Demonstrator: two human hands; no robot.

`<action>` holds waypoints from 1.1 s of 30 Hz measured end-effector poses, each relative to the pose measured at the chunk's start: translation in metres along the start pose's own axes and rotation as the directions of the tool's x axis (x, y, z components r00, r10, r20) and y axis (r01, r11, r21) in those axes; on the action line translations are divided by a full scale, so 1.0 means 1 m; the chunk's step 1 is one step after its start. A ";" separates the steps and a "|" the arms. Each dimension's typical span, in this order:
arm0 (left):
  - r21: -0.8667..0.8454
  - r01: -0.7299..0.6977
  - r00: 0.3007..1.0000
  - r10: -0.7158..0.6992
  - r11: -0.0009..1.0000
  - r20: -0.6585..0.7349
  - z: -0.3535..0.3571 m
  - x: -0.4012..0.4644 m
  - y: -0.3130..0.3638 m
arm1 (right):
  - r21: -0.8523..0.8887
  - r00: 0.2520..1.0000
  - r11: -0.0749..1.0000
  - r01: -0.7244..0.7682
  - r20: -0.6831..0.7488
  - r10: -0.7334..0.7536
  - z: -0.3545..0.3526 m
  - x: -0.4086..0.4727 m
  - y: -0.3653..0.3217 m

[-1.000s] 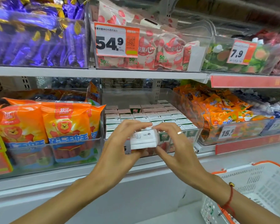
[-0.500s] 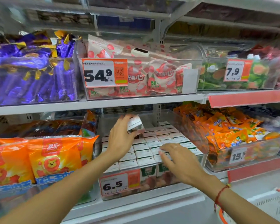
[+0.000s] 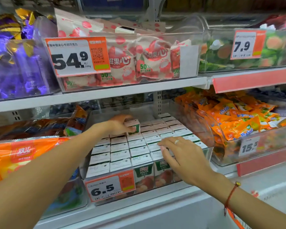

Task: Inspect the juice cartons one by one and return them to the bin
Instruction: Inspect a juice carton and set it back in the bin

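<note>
A clear plastic bin [image 3: 208, 151] on the lower shelf holds several rows of small juice cartons [image 3: 119, 156] with white tops and green-and-red fronts. My left hand [image 3: 118, 125] reaches to the back left of the bin and grips one upright carton [image 3: 134, 127], which stands higher than the rows around it. My right hand [image 3: 180, 154] hovers over the front right cartons with fingers spread and loosely bent; its fingertips lie on or just above the carton tops and hold nothing.
A 6.5 price tag [image 3: 110, 186] hangs on the bin's front. Orange snack bags [image 3: 234, 119] fill the bin to the right, orange sausage packs [image 3: 23, 156] the left. The upper shelf [image 3: 106, 93] overhangs the bin. An orange basket rim [image 3: 236, 220] shows at the bottom right.
One second ago both hands held the carton in front of the bin. My left hand has since carried it to the back left of the bin, and my right hand let go and moved over the front cartons.
</note>
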State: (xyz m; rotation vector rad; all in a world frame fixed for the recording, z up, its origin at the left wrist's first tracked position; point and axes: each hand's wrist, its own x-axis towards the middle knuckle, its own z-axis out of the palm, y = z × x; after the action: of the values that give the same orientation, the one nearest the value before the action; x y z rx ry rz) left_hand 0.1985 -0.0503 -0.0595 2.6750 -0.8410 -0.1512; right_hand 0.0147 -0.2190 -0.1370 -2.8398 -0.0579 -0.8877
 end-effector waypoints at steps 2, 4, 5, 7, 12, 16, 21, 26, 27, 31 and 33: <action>-0.022 -0.010 1.000 0.010 1.000 0.007 0.007 0.004 -0.004 | -0.013 1.000 1.000 -0.003 0.003 0.003 0.000 0.000 0.000; -0.034 -0.019 1.000 0.019 0.999 0.024 0.012 0.006 -0.008 | -0.024 1.000 1.000 -0.007 0.002 0.007 0.000 0.000 0.001; -0.043 -0.019 0.999 0.021 0.999 0.031 0.014 0.007 -0.009 | -0.027 1.000 1.000 -0.009 -0.002 0.009 0.000 0.000 0.001; -0.039 -0.016 0.999 0.018 0.999 0.048 0.016 0.009 -0.010 | -0.027 1.000 1.000 -0.015 -0.018 0.015 0.000 0.000 0.002; 0.048 -0.004 1.000 0.003 0.999 0.023 0.017 0.013 -0.017 | -0.045 1.000 0.999 -0.014 0.001 0.014 0.002 -0.001 0.000; 0.108 -0.025 0.997 0.033 0.994 -0.076 0.015 0.019 -0.022 | -0.033 1.000 0.999 -0.013 0.009 0.014 0.002 -0.003 0.000; 0.156 -0.029 0.999 0.031 0.987 -0.007 0.013 0.034 -0.022 | -0.030 1.000 0.999 -0.017 -0.017 0.017 0.001 -0.003 -0.001; 0.100 -0.047 0.999 0.047 0.994 0.011 0.005 0.044 -0.024 | -0.030 1.000 0.999 -0.013 -0.026 0.012 0.000 0.001 0.000; 0.099 -0.052 0.999 0.052 0.994 0.009 0.005 0.045 -0.025 | -0.033 1.000 0.999 -0.012 -0.030 0.011 0.000 0.001 0.000; 0.171 -0.076 0.997 0.078 0.982 -0.004 0.013 0.048 -0.027 | -0.040 0.999 0.999 -0.016 -0.043 0.015 0.003 0.000 0.001; 0.202 -0.069 0.995 0.081 0.977 -0.053 0.018 0.048 -0.028 | -0.044 0.999 0.999 -0.016 -0.046 0.014 0.003 0.001 0.002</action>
State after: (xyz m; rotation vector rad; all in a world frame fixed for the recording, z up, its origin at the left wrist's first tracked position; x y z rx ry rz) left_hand 0.2493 -0.0606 -0.0858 2.8109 -0.9843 0.0349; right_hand 0.0173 -0.2200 -0.1396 -2.8545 -0.0110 -0.9623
